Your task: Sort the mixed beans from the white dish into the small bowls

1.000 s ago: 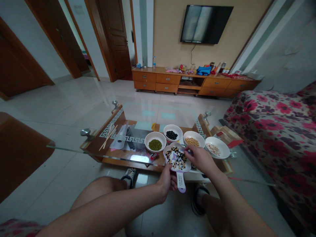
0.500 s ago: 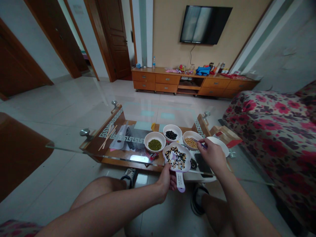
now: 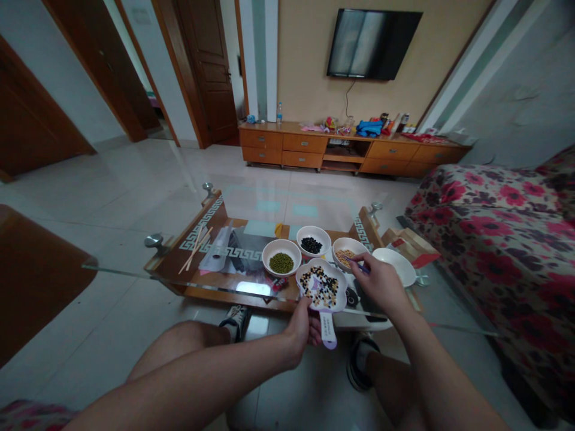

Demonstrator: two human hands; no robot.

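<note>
My left hand [image 3: 305, 329] grips the near left edge of a white, flower-shaped dish [image 3: 345, 294] with a purple rim and handle. Mixed black, yellow and green beans lie scattered in it. Between the fingers of my right hand [image 3: 377, 278] is a pair of slim purple tweezers [image 3: 363, 268], pointing left at the near side of a bowl of yellow beans [image 3: 345, 255]; whether the tips hold a bean is too small to see. Left of it are a white bowl of black beans [image 3: 311, 245] and a white bowl of green beans [image 3: 281, 263].
A white plate [image 3: 406, 275] sits right of my right hand, before a paper bag [image 3: 415, 242]. Wooden chopsticks [image 3: 195, 251] and papers [image 3: 220, 254] lie left, seemingly under the glass tabletop [image 3: 135, 272]. A floral sofa [image 3: 498, 239] stands to the right.
My right hand has drawn slightly left and nearer to me, and the tweezers have moved from within the yellow beans towards the bowl's near rim. My left hand and the dish stay put.
</note>
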